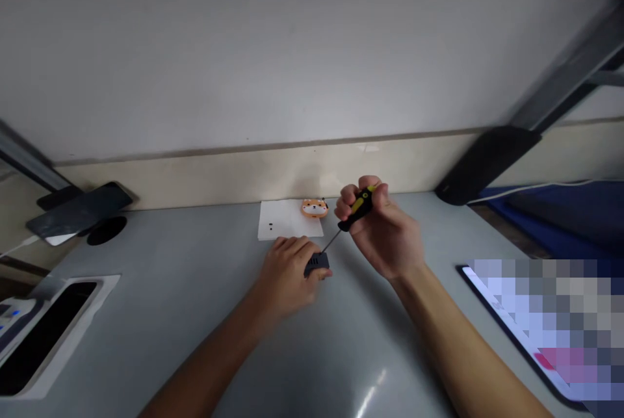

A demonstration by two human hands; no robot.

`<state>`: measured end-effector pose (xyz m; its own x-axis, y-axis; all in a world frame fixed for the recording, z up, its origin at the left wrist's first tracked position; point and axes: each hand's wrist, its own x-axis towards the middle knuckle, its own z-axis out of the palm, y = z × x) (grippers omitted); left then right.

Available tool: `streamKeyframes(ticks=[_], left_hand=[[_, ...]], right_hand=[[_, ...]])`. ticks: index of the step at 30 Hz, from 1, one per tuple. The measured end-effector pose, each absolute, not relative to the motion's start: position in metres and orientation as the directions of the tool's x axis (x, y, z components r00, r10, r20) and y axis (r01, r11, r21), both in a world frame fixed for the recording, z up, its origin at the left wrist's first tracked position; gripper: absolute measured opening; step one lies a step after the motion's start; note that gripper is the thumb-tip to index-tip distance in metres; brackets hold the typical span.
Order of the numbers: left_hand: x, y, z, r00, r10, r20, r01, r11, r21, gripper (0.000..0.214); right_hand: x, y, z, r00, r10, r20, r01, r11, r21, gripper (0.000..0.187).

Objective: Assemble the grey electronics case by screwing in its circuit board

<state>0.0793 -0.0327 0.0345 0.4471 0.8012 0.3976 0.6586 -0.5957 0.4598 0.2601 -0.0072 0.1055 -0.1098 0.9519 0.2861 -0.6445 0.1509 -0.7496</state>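
Right hand (389,233): we're clasping a screwdriver (359,209). Left hand (287,275): we're pinching a dark block (319,264). Slanting shaft (331,242) perhaps risking a slip.

At one o'clock your screwdriver (346,225) shows plastic-looking handle (361,206), metallic shaft (331,242); at twelve, matt paper (285,218); your tabletop (195,255), smooth, low-gloss.

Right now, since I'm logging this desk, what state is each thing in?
Dark slotted block: in the grip of the left hand
Screwdriver: tilted, in the grip of the right hand, tip at the block
White paper: lying flat
Dog-face case: resting on the paper
Tablet: screen lit
Lower-left phone: lying flat, screen dark
Propped phone: tilted, visible face dark
White device: lit blue
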Motion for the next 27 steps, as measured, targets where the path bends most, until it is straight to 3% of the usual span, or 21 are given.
streamKeyframes(ticks=[10, 16, 27], left_hand=[[0.078, -0.033, 0.035, 0.454, 0.799, 0.395, 0.658, -0.6, 0.456, 0.018], [0.079, -0.033, 0.034, 0.442, 0.801, 0.404, 0.658, -0.595, 0.461, 0.019], [0.079, -0.035, 0.036, 0.441, 0.807, 0.392, 0.654, -0.588, 0.475, 0.018]], right_hand=[[0.251, -0.006, 0.105, -0.03, 0.959, 0.281, -0.649, 0.195, -0.736, 0.035], [0.254, -0.009, 0.103, -0.056, 0.941, 0.335, -0.632, 0.226, -0.741, 0.012], [0.249, -0.006, 0.11, -0.013, 0.97, 0.243, -0.641, 0.178, -0.747, 0.037]])
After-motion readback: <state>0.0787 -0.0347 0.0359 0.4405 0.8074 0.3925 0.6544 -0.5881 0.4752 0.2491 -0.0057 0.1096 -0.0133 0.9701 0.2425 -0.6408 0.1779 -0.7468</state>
